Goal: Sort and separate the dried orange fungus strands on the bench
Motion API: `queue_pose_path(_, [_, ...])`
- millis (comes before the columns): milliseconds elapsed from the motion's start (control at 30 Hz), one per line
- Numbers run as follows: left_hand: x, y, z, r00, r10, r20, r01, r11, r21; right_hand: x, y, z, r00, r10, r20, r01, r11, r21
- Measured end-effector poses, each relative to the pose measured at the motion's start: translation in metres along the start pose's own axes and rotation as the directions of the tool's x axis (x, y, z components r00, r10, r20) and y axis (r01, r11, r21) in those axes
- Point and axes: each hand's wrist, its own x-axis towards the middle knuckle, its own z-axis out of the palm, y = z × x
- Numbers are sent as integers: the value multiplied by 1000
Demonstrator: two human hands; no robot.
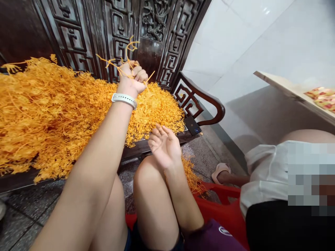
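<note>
My left hand (133, 76), with a white band (124, 100) on its wrist, is closed round a thin orange branching stem (112, 63). Its forked ends stick out above and beside the fist. A large heap of similar orange branching pieces (60, 104) covers the dark wooden bench (136, 148) below this hand. Smaller orange bits (164, 108) lie at the heap's right end. Over my knee, near the bench's front edge, my right hand (166, 146) is palm up with fingers apart and slightly bent. Nothing shows in it.
The carved bench back (120, 31) stands behind the heap, with a curved armrest (209, 104) to the right. A dark phone (193, 125) lies by the armrest. More orange strands (192, 174) hang near a red plastic chair (222, 209). Another person in white shorts (267, 167) sits at right.
</note>
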Motion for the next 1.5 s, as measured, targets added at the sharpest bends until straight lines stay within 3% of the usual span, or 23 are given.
queue_pose_path(100, [-1, -6, 6, 1000, -25, -8, 25, 998, 63, 8, 3, -1, 999, 9, -40, -10, 1000, -18])
queue_pose_path(233, [3, -15, 10, 998, -63, -9, 63, 991, 118, 14, 4, 4, 987, 119, 107, -107, 988, -107])
queue_pose_path(367, [5, -19, 7, 996, -88, -13, 89, 986, 139, 12, 13, 8, 982, -178, 57, 186, 962, -200])
queue_pose_path(467, [3, -12, 6, 997, -81, 5, 80, 989, 123, 11, 18, 0, 918, -395, 42, 382, 848, -366])
queue_pose_path(533, [2, -5, 5, 998, -60, 18, 58, 993, 103, 9, 20, -7, 890, -446, 91, 427, 748, -509])
queue_pose_path(733, [6, 1, -10, 998, -22, -60, 32, 984, 174, -16, 18, -12, 926, -245, 287, 377, 645, -665])
queue_pose_path(833, [12, -8, -19, 995, -43, -94, 61, 980, 187, -40, 7, 3, 898, -210, 388, 441, 414, -796])
queue_pose_path(900, [15, -10, -21, 995, -44, -94, 61, 983, 176, -58, 0, 12, 848, -70, 525, 523, 264, -810])
queue_pose_path(933, [16, -7, -21, 996, -29, -80, 42, 987, 154, -66, -1, 16, 764, 68, 642, 605, 270, -749])
queue_pose_path(967, [16, -3, -21, 998, 2, -62, 6, 993, 121, -74, 0, 18, 601, 231, 766, 686, 343, -642])
queue_pose_path(1033, [15, 11, -21, 996, 89, -29, -88, 995, 42, -87, 4, 19, 128, 473, 872, 718, 562, -411])
queue_pose_path(1067, [14, 18, -22, 992, 128, -19, -128, 992, 12, -90, 6, 18, -53, 529, 847, 691, 632, -351])
queue_pose_path(1100, [13, 25, -22, 988, 155, -13, -155, 988, -6, -92, 6, 15, -161, 568, 807, 661, 669, -339])
queue_pose_path(1133, [11, 31, -23, 986, 169, -1, -169, 985, -17, -91, 5, 13, -191, 592, 783, 625, 688, -368])
queue_pose_path(1167, [9, 35, -24, 985, 171, 18, -170, 985, -24, -88, 3, 10, -153, 588, 795, 571, 709, -414])
queue_pose_path(1200, [8, 38, -24, 985, 166, 38, -165, 986, -29, -83, -1, 8, -61, 540, 839, 489, 749, -447])
queue_pose_path(1233, [6, 38, -24, 985, 161, 59, -159, 987, -33, -76, -7, 7, 94, 454, 886, 391, 802, -452])
queue_pose_path(1267, [5, 38, -24, 985, 155, 74, -153, 988, -36, -69, -12, 7, 300, 345, 889, 297, 852, -431])
queue_pose_path(1300, [3, 36, -24, 985, 149, 84, -146, 989, -37, -60, -17, 9, 521, 233, 821, 221, 892, -394])
queue_pose_path(1333, [3, 33, -24, 986, 145, 86, -143, 989, -34, -53, -20, 11, 704, 143, 696, 166, 919, -357])
queue_pose_path(1367, [2, 31, -24, 986, 147, 82, -145, 989, -28, -45, -22, 15, 825, 87, 559, 123, 937, -327])
queue_pose_path(1433, [2, 26, -25, 986, 155, 63, -155, 988, -14, -35, -21, 23, 926, 58, 372, 60, 953, -296])
queue_pose_path(1500, [3, 22, -26, 988, 154, 27, -154, 988, 1, -31, -14, 29, 948, 66, 312, 35, 951, -306])
